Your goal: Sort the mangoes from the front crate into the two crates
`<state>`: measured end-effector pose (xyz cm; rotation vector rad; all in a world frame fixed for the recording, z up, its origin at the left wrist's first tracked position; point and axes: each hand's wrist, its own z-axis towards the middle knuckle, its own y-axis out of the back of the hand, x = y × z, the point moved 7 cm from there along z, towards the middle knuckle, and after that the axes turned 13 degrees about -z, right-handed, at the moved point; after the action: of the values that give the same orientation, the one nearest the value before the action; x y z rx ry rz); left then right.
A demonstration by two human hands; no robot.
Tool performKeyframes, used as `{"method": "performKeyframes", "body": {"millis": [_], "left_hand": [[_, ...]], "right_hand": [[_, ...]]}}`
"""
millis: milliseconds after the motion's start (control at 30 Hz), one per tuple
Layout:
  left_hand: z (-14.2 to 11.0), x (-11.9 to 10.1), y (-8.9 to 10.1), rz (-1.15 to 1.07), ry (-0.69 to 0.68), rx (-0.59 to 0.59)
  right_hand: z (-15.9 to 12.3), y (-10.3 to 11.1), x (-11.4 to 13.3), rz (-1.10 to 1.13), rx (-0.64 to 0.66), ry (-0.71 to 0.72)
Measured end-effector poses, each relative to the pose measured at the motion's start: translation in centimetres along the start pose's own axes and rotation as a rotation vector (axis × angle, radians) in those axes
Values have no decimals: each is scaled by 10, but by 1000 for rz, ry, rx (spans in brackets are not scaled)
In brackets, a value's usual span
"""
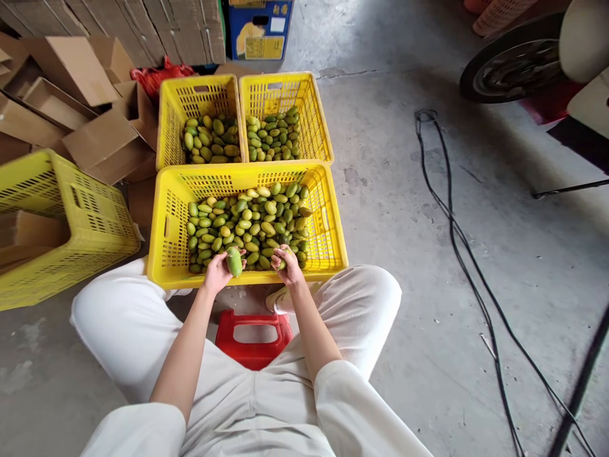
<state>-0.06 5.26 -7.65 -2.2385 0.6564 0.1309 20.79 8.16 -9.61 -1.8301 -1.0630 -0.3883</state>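
My left hand (pixel 217 274) is closed round a smooth green oval fruit (pixel 233 261), held up at the near rim of the front yellow crate (pixel 247 279). To its right, my right hand (pixel 289 270) curls round another green fruit (pixel 281 263), mostly covered by the fingers. Many small oval fruits (pixel 252 222), green to yellowish, fill the bottom of this crate. Just behind it, two more yellow crates stand side by side. The left one (pixel 174 120) and the right one (pixel 318 127) both hold similar fruits; their exact kind I cannot tell.
Under me is a red plastic stool (pixel 252 355). Cardboard boxes (pixel 102 136) pile up at the left, beside another yellow crate (pixel 95 216). A blue carton (pixel 261 28) stands at the back. Black cable (pixel 457 228) lies across the concrete floor, below a wheel (pixel 509 60).
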Motion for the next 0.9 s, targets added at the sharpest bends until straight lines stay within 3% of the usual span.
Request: {"method": "performKeyframes", "body": {"millis": [267, 433, 700, 900], "left_hand": [[2, -3, 0, -18, -52, 22], [-1, -9, 1, -70, -83, -35], [0, -8, 2, -34, -111, -33], [2, -1, -6, 180, -60, 129]], "right_hand": [[1, -4, 0, 1, 15, -14], [-2, -5, 4, 118, 30, -21], [-2, -8, -6, -49, 71, -78], [-2, -4, -1, 17, 79, -71]]}}
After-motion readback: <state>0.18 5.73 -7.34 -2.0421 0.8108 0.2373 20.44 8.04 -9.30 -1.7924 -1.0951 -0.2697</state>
